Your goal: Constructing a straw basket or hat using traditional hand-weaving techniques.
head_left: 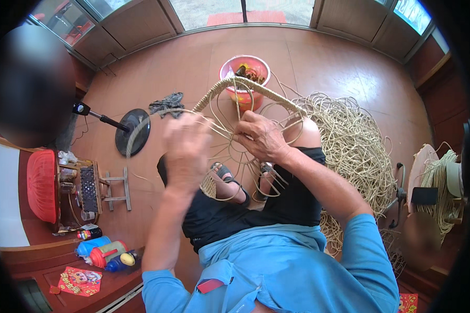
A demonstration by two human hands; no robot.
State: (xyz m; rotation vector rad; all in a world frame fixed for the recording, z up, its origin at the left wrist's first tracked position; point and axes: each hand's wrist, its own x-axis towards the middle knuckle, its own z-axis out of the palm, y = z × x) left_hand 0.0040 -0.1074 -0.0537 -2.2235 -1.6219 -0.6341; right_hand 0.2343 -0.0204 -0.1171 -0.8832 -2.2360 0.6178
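Cord heap [355,151] on floor, person's right. Woven frame [212,96] above the lap, between the knees, wrapped rim arching away. Right forearm [329,185] slants in from lower right; left forearm [162,224] steeper. Left hand [187,151] raised, blurred; cannot tell its grip. Right hand [262,137] knuckles-up, fingers curled, pinching thin strands [237,107] inside the rim.

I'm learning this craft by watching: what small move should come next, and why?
Probably draw the loose strand snug with the left hand while the right hand steadies the cord frame. The strand bows out slackly to the left of the left hand, and the right hand's fingers are at the frame. The left hand is blurred, so its grip is unclear.
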